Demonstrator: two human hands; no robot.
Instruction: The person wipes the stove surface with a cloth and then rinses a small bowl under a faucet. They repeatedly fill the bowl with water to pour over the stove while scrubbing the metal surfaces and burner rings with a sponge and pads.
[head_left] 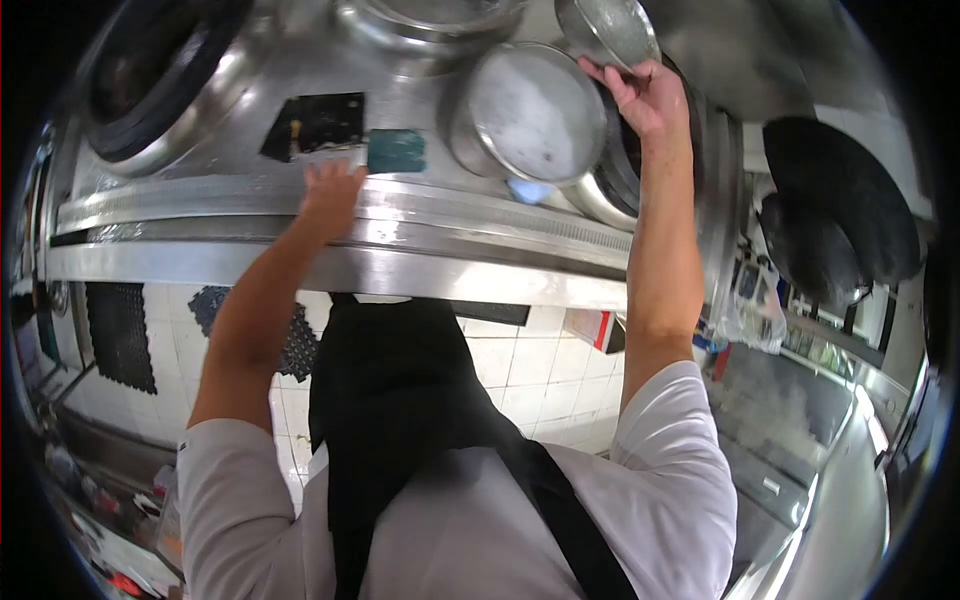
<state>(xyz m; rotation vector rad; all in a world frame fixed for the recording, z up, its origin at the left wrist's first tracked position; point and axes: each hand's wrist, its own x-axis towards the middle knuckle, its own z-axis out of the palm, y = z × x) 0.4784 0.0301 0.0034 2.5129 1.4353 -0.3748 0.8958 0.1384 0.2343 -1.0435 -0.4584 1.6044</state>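
My right hand is raised at the upper right, its fingers and thumb closed on the rim of a small round metal bowl. Just left of that hand stands a steel pot with whitish, foamy liquid in it. My left hand reaches to the front of the steel counter, fingers stretched out. Its fingertips lie beside a black flat piece and a green scouring pad; whether they press on anything is hard to make out.
Black round cookware sits at the left burner, and a large steel pot at the back. A blue cloth lies under the foamy pot. Black woks hang on the right. Dark mats lie on the tiled floor.
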